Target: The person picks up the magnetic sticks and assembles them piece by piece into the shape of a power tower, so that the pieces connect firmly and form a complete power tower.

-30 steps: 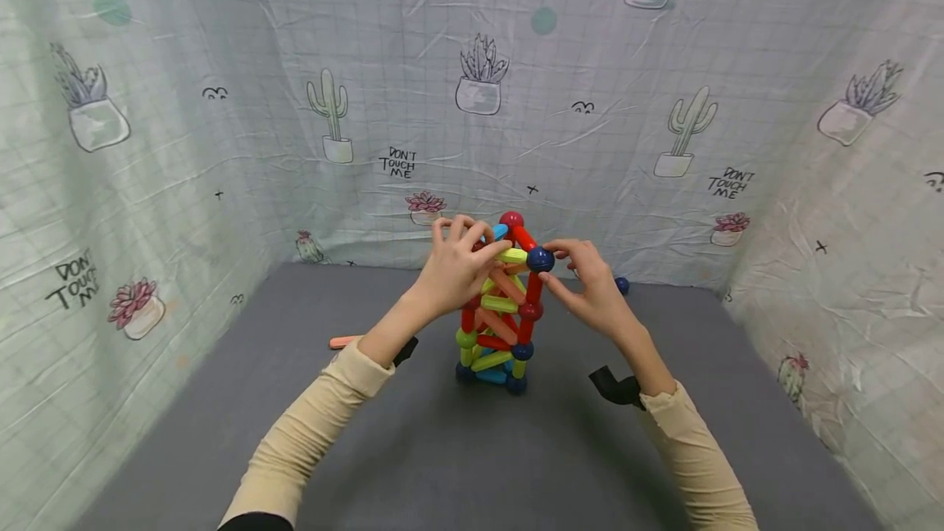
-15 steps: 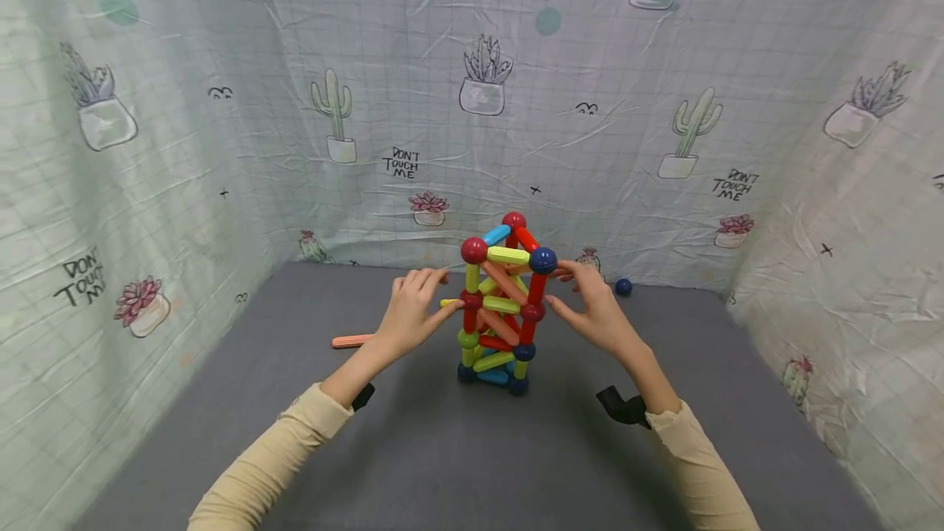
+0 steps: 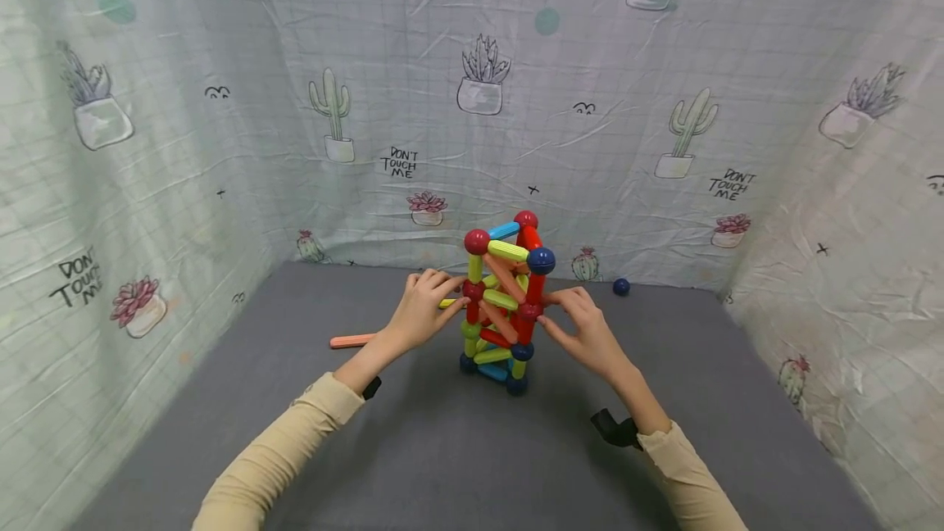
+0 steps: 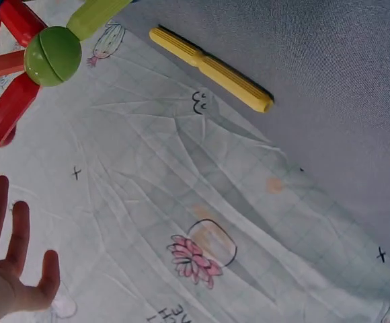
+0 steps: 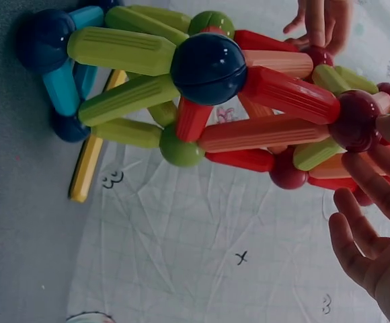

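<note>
A tower of coloured rods and balls (image 3: 499, 299) stands upright on the grey table. My left hand (image 3: 423, 310) pinches the red ball (image 3: 473, 292) halfway up its left side with thumb and fingertips. On the opposite side, my right hand (image 3: 586, 330) pinches another dark red ball (image 5: 358, 121) between thumb and forefinger, its other fingers loosely spread. Above them, the top frame shows two red balls, a navy ball (image 3: 542, 260), and light green, blue and red rods. Orange rods run diagonally across the front face. The navy balls (image 5: 45, 40) at the base sit at the table surface.
Yellow rods (image 4: 212, 69) lie end to end on the table behind the tower. An orange rod (image 3: 351, 341) lies to the left, partly behind my left wrist. A loose navy ball (image 3: 622, 287) rests at the back right. Printed curtains (image 3: 398, 64) enclose the table.
My left hand has come down from the tower's top to the middle red ball. My right hand has lowered from the top navy ball to the red ball below. The tower has turned slightly.
</note>
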Demonstrator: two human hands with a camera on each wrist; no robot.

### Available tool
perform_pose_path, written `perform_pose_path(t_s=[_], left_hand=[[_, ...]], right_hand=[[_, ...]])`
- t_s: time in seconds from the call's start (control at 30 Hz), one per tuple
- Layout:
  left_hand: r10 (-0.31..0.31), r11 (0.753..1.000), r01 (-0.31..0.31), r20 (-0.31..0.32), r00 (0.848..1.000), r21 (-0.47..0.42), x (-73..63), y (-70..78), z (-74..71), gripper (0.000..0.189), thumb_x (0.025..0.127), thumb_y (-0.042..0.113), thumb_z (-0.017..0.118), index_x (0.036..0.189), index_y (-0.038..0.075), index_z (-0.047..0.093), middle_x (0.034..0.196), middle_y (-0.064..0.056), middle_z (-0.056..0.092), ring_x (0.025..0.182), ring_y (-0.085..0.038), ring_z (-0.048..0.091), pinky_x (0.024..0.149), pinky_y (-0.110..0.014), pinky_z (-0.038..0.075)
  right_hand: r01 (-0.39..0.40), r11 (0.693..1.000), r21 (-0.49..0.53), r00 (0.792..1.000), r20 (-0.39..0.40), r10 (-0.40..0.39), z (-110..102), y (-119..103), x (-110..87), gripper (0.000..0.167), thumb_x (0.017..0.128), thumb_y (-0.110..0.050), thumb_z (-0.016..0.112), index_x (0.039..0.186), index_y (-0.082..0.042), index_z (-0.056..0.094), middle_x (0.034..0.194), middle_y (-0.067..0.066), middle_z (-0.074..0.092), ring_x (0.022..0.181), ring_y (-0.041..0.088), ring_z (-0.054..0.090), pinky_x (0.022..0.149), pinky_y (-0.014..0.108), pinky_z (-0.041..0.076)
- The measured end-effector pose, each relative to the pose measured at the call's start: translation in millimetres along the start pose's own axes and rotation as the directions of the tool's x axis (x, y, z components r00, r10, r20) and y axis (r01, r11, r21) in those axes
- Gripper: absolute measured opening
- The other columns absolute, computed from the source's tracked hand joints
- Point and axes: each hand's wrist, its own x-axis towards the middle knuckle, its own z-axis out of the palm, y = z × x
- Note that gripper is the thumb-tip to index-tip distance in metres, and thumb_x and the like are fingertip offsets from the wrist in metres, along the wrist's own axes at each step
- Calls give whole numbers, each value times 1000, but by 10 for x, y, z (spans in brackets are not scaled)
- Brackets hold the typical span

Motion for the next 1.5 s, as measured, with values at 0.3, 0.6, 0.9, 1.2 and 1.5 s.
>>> perform_pose_path(t_s=[0.3, 0.6, 0.9, 1.2, 1.5], left_hand=[[-13, 1000, 13, 28, 1000, -24, -16, -54, 36, 34, 83, 26, 62, 114, 12, 60, 90, -3, 61, 87, -19, 52, 76, -41, 36], [9, 1000, -12, 126, 992, 27, -128, -221, -8, 37, 83, 27, 62, 120, 20, 56, 95, 1, 60, 88, -16, 51, 77, -40, 35], [-50, 979, -9, 278, 959, 204, -567, -873, -109, 21, 84, 20, 62, 104, 15, 64, 92, -2, 61, 79, -18, 51, 70, -39, 30], [-55, 955, -59, 369, 928, 289, -1050, -1292, -88, 23, 81, 28, 63, 94, 10, 67, 81, -4, 58, 75, -22, 50, 68, -42, 29], [-57, 952, -80, 427, 902, 296, -1210, -1402, -54, 21, 75, 29, 69, 87, 14, 63, 78, -3, 54, 74, -22, 48, 69, -45, 29]], right_hand=[[13, 1000, -4, 1000, -1, -13, 46, 20, -19, 30, 75, -7, 68, 104, -6, 59, 99, 8, 62, 91, 18, 48, 76, 34, 43], [-2, 1000, -3, 1000, 13, 2, 11, 47, -45, 30, 76, -8, 68, 104, -6, 59, 99, 7, 61, 92, 18, 48, 76, 33, 43], [-3, 1000, -1, 1000, 10, 3, 7, 47, -40, 31, 75, -7, 69, 104, -6, 59, 98, 6, 62, 92, 15, 47, 76, 32, 44], [-25, 1000, 6, 1000, 5, 25, 21, 49, -65, 32, 73, -5, 70, 103, -6, 58, 96, 5, 62, 90, 16, 48, 75, 32, 44], [-9, 1000, -5, 1000, -2, 9, 22, 58, -50, 34, 73, -5, 71, 104, -6, 58, 96, 5, 62, 90, 15, 47, 76, 31, 44]])
